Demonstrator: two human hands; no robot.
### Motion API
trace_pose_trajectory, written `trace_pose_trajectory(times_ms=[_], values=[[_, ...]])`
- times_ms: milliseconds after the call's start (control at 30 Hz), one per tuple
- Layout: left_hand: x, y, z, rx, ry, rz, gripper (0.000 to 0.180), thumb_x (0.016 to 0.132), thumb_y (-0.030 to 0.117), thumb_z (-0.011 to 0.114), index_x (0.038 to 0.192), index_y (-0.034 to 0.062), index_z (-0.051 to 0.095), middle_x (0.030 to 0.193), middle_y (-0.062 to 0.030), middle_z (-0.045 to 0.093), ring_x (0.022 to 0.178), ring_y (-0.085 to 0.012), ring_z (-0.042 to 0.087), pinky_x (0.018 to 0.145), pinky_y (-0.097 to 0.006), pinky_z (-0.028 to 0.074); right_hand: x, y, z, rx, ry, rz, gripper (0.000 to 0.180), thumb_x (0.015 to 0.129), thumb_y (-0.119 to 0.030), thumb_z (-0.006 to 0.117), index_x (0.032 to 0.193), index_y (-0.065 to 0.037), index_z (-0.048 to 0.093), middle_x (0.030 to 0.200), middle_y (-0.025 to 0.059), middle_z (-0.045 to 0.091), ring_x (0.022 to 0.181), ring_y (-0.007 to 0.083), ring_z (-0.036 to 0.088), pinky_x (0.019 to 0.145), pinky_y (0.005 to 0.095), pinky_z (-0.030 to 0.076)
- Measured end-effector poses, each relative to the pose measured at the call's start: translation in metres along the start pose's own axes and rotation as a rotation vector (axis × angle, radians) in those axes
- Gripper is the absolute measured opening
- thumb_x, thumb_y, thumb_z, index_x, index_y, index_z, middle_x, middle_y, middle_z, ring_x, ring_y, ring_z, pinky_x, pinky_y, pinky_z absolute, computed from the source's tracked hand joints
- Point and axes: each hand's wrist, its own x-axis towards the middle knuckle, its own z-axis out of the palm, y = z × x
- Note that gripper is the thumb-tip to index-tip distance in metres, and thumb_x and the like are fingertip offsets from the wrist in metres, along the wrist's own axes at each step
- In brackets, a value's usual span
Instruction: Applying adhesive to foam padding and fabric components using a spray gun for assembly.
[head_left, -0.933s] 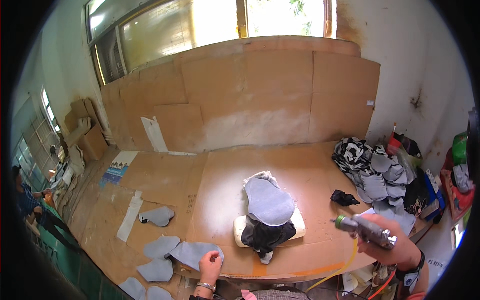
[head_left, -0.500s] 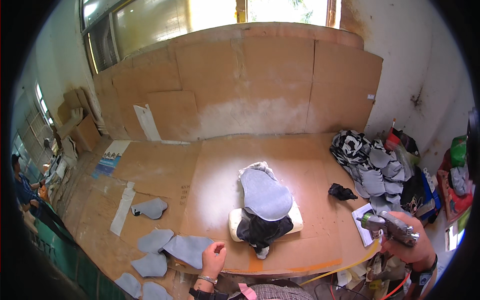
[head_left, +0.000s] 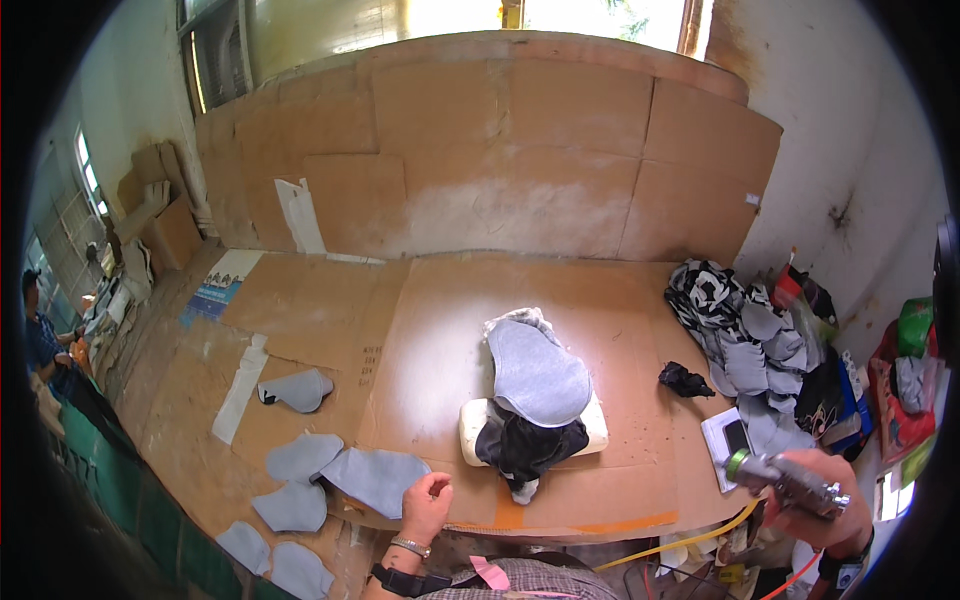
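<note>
The left hand (head_left: 427,503) rests at the near edge of the bench (head_left: 330,300), fingers loosely curled and holding nothing, just beside a grey fabric piece (head_left: 378,478). The right hand (head_left: 825,510) is clamped on a spray gun (head_left: 785,480) (a yellow hose trails below it) near the bench's right corner. Farther in, a grey fabric shape (head_left: 538,372) lies on a white block (head_left: 472,425) mid-bench.

Bright daylight from overexposed windows (head_left: 560,12) far beyond the left hand (head_left: 428,500). Pale glare patch on the tabletop (head_left: 440,330) just ahead of that hand. Soft, faint shadows. Strong fisheye bending, black vignette around the rim. Slight blur toward the right hand (head_left: 830,510).
</note>
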Motion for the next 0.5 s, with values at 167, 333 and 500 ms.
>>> trace_pose_trajectory(times_ms=[167, 333, 500], values=[[-0.002, -0.003, 0.002, 0.018, -0.008, -0.005, 0.018, 0.08, 0.011, 0.064, 0.094, 0.0013, 0.066, 0.08, -0.0104, 0.067, 0.071, -0.018, 0.064, 0.067, -0.03, 0.052, 0.006, 0.002, -0.01, 0.028, 0.037, -0.003, 0.053, 0.074, -0.005, 0.073, 0.122, 0.004, 0.051, 0.084, 0.0098, 0.065, 0.072, 0.0137, 0.063, 0.066, 0.0273, 0.051], [-0.001, 0.003, 0.015, -0.029, -0.02, -0.004, 0.018, 0.08, 0.012, 0.063, 0.094, 0.0013, 0.066, 0.08, -0.0112, 0.067, 0.072, -0.0194, 0.064, 0.067, -0.031, 0.052, 0.025, 0.01, -0.009, 0.187, 0.021, -0.046, 0.051, 0.073, 0.003, 0.066, 0.122, 0.005, 0.051, 0.085, 0.0101, 0.065, 0.072, 0.0154, 0.063, 0.067, 0.0294, 0.052], [-0.004, 0.005, 0.015, 0.03, 0.002, 0.003, 0.019, 0.079, 0.012, 0.063, 0.095, 0.0013, 0.066, 0.082, -0.0121, 0.067, 0.074, -0.0209, 0.065, 0.068, -0.032, 0.052, 0.029, 0.005, -0.031, 0.029, -0.226, -0.017, 0.045, 0.073, 0.001, 0.072, 0.115, 0.001, 0.058, 0.08, 0.0047, 0.066, 0.072, 0.0104, 0.062, 0.066, 0.0246, 0.049]])
